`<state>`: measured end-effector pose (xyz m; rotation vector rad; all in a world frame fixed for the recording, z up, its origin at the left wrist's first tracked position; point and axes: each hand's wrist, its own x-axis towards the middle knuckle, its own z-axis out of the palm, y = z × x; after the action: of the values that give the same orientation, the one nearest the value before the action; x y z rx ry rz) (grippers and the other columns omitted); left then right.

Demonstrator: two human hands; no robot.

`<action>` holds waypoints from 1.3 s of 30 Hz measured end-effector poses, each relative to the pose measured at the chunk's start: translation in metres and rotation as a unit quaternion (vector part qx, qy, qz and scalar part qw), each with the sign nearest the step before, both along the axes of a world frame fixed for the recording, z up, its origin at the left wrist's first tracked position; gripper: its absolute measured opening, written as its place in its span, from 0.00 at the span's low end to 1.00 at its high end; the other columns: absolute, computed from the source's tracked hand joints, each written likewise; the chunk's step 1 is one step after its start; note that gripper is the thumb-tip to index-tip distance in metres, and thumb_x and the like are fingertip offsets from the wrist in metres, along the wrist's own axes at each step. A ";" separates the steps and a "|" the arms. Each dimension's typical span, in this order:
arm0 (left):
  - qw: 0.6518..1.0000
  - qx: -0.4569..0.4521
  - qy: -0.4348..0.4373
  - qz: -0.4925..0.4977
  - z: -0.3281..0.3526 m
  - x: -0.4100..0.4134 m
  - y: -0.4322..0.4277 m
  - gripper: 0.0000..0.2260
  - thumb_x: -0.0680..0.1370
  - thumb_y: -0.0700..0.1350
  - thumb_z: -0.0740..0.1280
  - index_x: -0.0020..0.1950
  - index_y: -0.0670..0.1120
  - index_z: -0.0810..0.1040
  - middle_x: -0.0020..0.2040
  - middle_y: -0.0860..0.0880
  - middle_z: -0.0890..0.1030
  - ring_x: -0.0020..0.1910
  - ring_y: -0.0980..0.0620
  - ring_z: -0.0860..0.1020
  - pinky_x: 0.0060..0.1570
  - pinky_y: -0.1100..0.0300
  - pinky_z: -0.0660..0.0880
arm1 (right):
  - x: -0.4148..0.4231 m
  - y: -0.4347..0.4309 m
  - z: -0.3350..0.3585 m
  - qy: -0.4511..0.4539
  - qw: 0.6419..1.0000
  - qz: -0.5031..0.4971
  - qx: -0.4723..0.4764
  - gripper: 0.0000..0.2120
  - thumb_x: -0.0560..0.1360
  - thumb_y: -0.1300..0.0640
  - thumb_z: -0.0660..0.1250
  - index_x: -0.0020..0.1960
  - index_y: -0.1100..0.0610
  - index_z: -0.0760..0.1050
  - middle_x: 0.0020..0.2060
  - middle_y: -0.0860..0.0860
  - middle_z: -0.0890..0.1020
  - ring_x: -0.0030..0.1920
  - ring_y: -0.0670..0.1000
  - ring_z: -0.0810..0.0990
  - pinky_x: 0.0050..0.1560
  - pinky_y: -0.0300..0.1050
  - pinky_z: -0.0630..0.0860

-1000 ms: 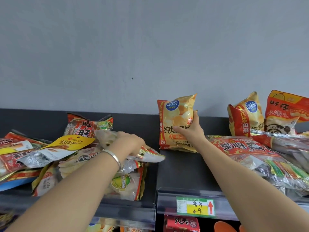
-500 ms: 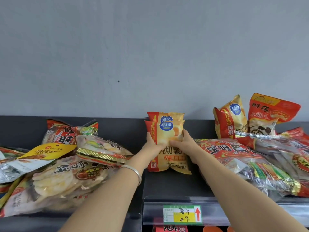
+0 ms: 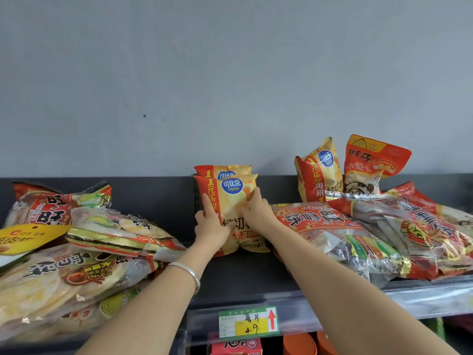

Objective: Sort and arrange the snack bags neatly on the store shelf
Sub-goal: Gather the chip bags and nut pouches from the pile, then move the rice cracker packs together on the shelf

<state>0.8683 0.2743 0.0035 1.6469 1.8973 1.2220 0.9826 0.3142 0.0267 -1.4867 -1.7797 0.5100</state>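
Two yellow-and-red chip bags stand upright, one behind the other, at the back middle of the dark shelf (image 3: pixel 245 275). My left hand (image 3: pixel 212 224) grips the left edge of the front chip bag (image 3: pixel 230 201), and my right hand (image 3: pixel 257 211) grips its right side. The rear chip bag (image 3: pixel 222 169) shows only its top above the front one. A third chip bag of the same kind (image 3: pixel 320 170) leans against the wall further right.
Large rice-cracker bags (image 3: pixel 64 272) lie piled at the left, with a yellow-labelled pack (image 3: pixel 25 237) at the far left. More clear cracker bags (image 3: pixel 358 234) lie heaped on the right, below a red-orange pouch (image 3: pixel 371 165). A price label (image 3: pixel 248 322) hangs on the shelf's front rail.
My left hand left the cracker pile at the left and joined the right hand on the chip bags. The bags now stand stacked upright against the back.
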 end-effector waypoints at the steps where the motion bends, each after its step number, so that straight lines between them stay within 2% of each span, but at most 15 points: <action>1: 0.999 0.017 0.032 0.013 0.002 0.000 -0.003 0.45 0.76 0.52 0.68 0.76 0.52 0.34 0.72 0.42 0.56 0.69 0.41 0.64 0.65 0.47 0.66 | 0.001 -0.003 0.002 -0.011 1.000 0.002 0.017 0.28 0.79 0.57 0.61 0.75 0.56 0.53 0.67 0.59 0.68 0.64 0.58 0.72 0.58 0.49 0.73; 5: 0.977 0.159 0.140 0.039 0.008 0.008 -0.019 0.38 0.75 0.49 0.68 0.77 0.50 0.47 0.73 0.44 0.57 0.71 0.44 0.59 0.67 0.50 0.68 | 0.013 -0.026 0.009 -0.082 0.991 0.010 0.105 0.24 0.78 0.57 0.62 0.72 0.55 0.62 0.67 0.57 0.69 0.63 0.57 0.73 0.58 0.48 0.73; 8: 0.961 0.232 0.149 -0.019 0.012 0.025 -0.030 0.29 0.77 0.46 0.67 0.75 0.49 0.58 0.72 0.45 0.62 0.71 0.46 0.61 0.65 0.54 0.67 | 0.036 -0.040 0.013 -0.120 0.982 -0.013 0.142 0.23 0.78 0.55 0.61 0.73 0.53 0.65 0.69 0.55 0.68 0.65 0.57 0.72 0.60 0.52 0.74; 10: 0.959 0.241 0.122 -0.085 0.013 0.041 -0.038 0.25 0.78 0.45 0.65 0.73 0.49 0.61 0.70 0.46 0.66 0.69 0.49 0.65 0.63 0.58 0.66 | 0.057 -0.047 0.016 -0.129 0.980 -0.053 0.144 0.23 0.78 0.54 0.61 0.73 0.53 0.66 0.70 0.54 0.68 0.65 0.56 0.73 0.59 0.52 0.75; 13: 0.972 0.155 0.034 -0.171 0.012 0.066 -0.046 0.25 0.79 0.46 0.64 0.74 0.49 0.60 0.70 0.47 0.66 0.69 0.50 0.65 0.65 0.57 0.65 | 0.093 -0.055 0.019 -0.147 0.976 -0.120 0.104 0.22 0.78 0.54 0.61 0.71 0.53 0.67 0.67 0.55 0.70 0.62 0.57 0.75 0.57 0.52 0.76; 15: 0.978 0.078 -0.019 -0.194 0.010 0.079 -0.048 0.26 0.78 0.47 0.65 0.74 0.48 0.60 0.70 0.46 0.67 0.68 0.48 0.67 0.66 0.54 0.67 | 0.114 -0.060 0.020 -0.179 0.967 -0.172 0.055 0.20 0.76 0.52 0.60 0.67 0.52 0.70 0.63 0.55 0.73 0.59 0.59 0.76 0.58 0.56 0.75; 18: 0.972 -0.009 -0.143 -0.188 0.009 0.091 -0.045 0.29 0.76 0.49 0.68 0.74 0.47 0.60 0.67 0.45 0.70 0.64 0.46 0.72 0.62 0.51 0.72 | 0.139 -0.065 0.017 -0.194 0.961 -0.196 -0.027 0.22 0.72 0.41 0.58 0.60 0.52 0.73 0.57 0.54 0.76 0.56 0.60 0.76 0.58 0.58 0.74; 20: 0.948 -0.068 -0.261 -0.168 0.009 0.097 -0.042 0.30 0.74 0.48 0.70 0.72 0.46 0.62 0.65 0.44 0.73 0.61 0.45 0.74 0.57 0.50 0.74 | 0.149 -0.066 0.013 -0.170 0.966 -0.185 -0.056 0.29 0.71 0.35 0.56 0.63 0.53 0.72 0.59 0.55 0.77 0.57 0.60 0.76 0.58 0.58 0.75; 22: 0.911 -0.145 -0.355 -0.152 0.009 0.102 -0.044 0.28 0.73 0.48 0.72 0.69 0.44 0.65 0.60 0.42 0.77 0.56 0.43 0.77 0.51 0.48 0.77 | 0.157 -0.067 0.009 -0.161 0.968 -0.183 -0.066 0.32 0.73 0.34 0.54 0.67 0.55 0.70 0.63 0.57 0.74 0.61 0.61 0.74 0.60 0.59 0.73; 24: 0.875 -0.216 -0.407 -0.152 0.009 0.109 -0.050 0.27 0.72 0.50 0.74 0.65 0.42 0.68 0.56 0.40 0.79 0.52 0.42 0.79 0.41 0.49 0.79 | 0.163 -0.068 0.005 -0.151 0.969 -0.182 -0.073 0.34 0.74 0.33 0.53 0.69 0.55 0.67 0.66 0.59 0.71 0.64 0.62 0.71 0.62 0.60 0.71; 26: 0.850 -0.253 -0.432 -0.163 0.011 0.118 -0.055 0.27 0.70 0.52 0.75 0.62 0.42 0.70 0.53 0.39 0.79 0.51 0.40 0.79 0.39 0.47 0.78 | 0.168 -0.068 0.001 -0.128 0.974 -0.173 -0.076 0.35 0.74 0.33 0.52 0.71 0.56 0.65 0.67 0.59 0.70 0.65 0.63 0.70 0.63 0.60 0.70; 29: 0.864 -0.232 -0.410 -0.178 0.019 0.131 -0.056 0.30 0.69 0.50 0.76 0.66 0.42 0.68 0.55 0.38 0.79 0.51 0.38 0.79 0.42 0.45 0.78 | 0.178 -0.067 0.000 -0.098 0.983 -0.142 -0.066 0.33 0.77 0.36 0.52 0.72 0.58 0.64 0.68 0.61 0.70 0.67 0.62 0.69 0.63 0.56 0.69; 32: 0.899 -0.159 -0.381 -0.148 0.030 0.145 -0.060 0.29 0.71 0.41 0.74 0.66 0.41 0.65 0.58 0.37 0.77 0.52 0.38 0.79 0.41 0.47 0.77 | 0.187 -0.070 0.002 -0.050 0.990 -0.122 -0.052 0.30 0.79 0.39 0.54 0.72 0.59 0.65 0.67 0.61 0.71 0.66 0.61 0.71 0.61 0.53 0.69; 37: 0.919 -0.082 -0.365 -0.123 0.049 0.161 -0.074 0.24 0.73 0.34 0.71 0.65 0.39 0.65 0.59 0.36 0.76 0.54 0.37 0.78 0.35 0.51 0.75 | 0.195 -0.078 0.006 0.037 0.995 -0.089 -0.008 0.21 0.78 0.43 0.58 0.59 0.59 0.74 0.54 0.56 0.81 0.55 0.58 0.78 0.58 0.54 0.75; 39: 0.916 -0.061 -0.380 -0.111 0.054 0.160 -0.077 0.24 0.73 0.33 0.70 0.65 0.40 0.64 0.59 0.37 0.75 0.55 0.37 0.78 0.37 0.49 0.76 | 0.195 -0.082 0.011 0.060 0.995 -0.077 0.001 0.21 0.78 0.43 0.60 0.61 0.58 0.74 0.53 0.54 0.81 0.55 0.57 0.79 0.59 0.55 0.75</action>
<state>1.0288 0.1970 0.0574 1.0461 1.2340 1.3459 1.1775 0.2321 0.0380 -1.5434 -1.5591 0.5083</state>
